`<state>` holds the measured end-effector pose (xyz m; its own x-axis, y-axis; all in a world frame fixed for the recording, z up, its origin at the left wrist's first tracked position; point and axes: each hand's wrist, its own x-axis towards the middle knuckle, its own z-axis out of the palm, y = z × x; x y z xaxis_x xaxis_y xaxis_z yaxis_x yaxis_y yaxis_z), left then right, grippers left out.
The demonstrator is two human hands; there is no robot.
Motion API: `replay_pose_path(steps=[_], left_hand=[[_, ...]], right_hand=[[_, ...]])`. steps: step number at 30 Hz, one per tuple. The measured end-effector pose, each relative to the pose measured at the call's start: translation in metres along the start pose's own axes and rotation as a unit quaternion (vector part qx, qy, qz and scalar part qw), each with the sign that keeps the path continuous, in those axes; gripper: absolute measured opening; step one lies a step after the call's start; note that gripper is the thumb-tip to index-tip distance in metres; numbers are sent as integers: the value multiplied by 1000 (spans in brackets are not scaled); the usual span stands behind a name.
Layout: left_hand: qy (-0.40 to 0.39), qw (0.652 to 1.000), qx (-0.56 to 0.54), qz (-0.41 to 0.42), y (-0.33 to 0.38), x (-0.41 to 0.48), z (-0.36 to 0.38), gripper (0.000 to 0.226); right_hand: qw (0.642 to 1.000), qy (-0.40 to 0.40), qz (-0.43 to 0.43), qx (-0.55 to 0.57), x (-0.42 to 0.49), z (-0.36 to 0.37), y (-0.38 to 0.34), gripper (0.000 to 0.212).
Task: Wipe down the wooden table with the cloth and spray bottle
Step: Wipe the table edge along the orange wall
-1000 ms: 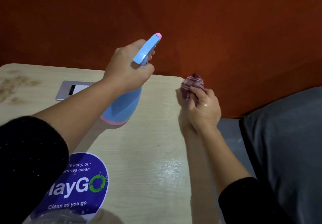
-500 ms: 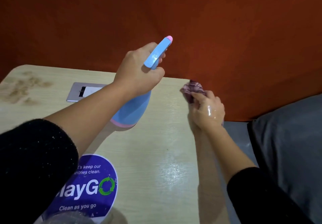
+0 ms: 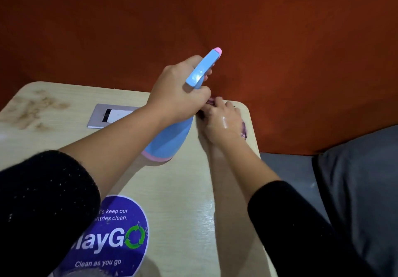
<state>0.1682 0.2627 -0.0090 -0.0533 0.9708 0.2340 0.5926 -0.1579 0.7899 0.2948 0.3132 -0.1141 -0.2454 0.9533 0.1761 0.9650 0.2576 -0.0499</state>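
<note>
My left hand (image 3: pixel 176 92) grips the neck of a light-blue spray bottle (image 3: pixel 172 138) with a pink nozzle tip, held tilted above the light wooden table (image 3: pixel 183 190), nozzle pointing toward the far right corner. My right hand (image 3: pixel 224 123) lies on a purple cloth (image 3: pixel 244 131) and presses it onto the table at that far right corner. Most of the cloth is hidden under the hand; only scraps show at its edges. The back of my right hand looks wet.
A silver socket plate (image 3: pixel 107 116) is set into the table at the back. Brown smudges (image 3: pixel 34 108) mark the far left corner. A round blue sticker (image 3: pixel 116 238) lies near the front. An orange wall (image 3: pixel 258 39) stands behind, a grey cushion (image 3: pixel 361 190) to the right.
My right hand has carried the bunched cloth toward the far right corner and flattened it onto the table. My left hand holds the bottle as before.
</note>
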Motion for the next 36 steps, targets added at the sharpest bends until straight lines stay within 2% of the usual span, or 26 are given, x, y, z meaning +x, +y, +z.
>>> replay_pose_path(steps=[5,9,15,18,22,25,27,29,30,31,32,33,34,36], left_hand=[[1,1000,-20,-5,-2,1,-2,26],[2,1000,-26,-11,-2,2,-4,24],[-11,1000,-10,7,0,-1,-1,23],[-6,1000,-3,3,0,-1,-1,22],[-7,1000,6,5,2,-1,1,22],[-14,1000,13,3,6,0,4,20],[-16,1000,23,0,8,1,6,19],[-16,999,31,0,9,1,7,19],[-15,999,30,0,10,0,7,19],[-12,1000,28,0,9,-1,6,20],[-10,1000,23,1,9,-2,5,20],[-6,1000,18,2,8,-3,4,20],[-1,1000,14,2,8,-4,3,21],[10,1000,11,1,7,-5,1,23]], right_hand=[[991,-26,134,14,10,-5,54,32],[952,7,247,182,-10,-3,86,33],[937,25,298,178,3,-17,115,34],[943,-9,286,170,4,-10,108,36],[907,-53,333,253,-14,1,106,37],[905,-97,325,256,-41,7,112,37],[878,-125,292,357,-64,8,116,30],[829,-212,257,449,-90,6,117,23],[816,-248,241,463,-101,5,118,23],[825,-272,223,442,-107,8,120,22],[853,-256,222,397,-108,13,123,20],[880,-195,246,356,-104,17,127,19],[882,-117,288,354,-95,17,131,22],[832,22,332,443,-71,9,133,28]])
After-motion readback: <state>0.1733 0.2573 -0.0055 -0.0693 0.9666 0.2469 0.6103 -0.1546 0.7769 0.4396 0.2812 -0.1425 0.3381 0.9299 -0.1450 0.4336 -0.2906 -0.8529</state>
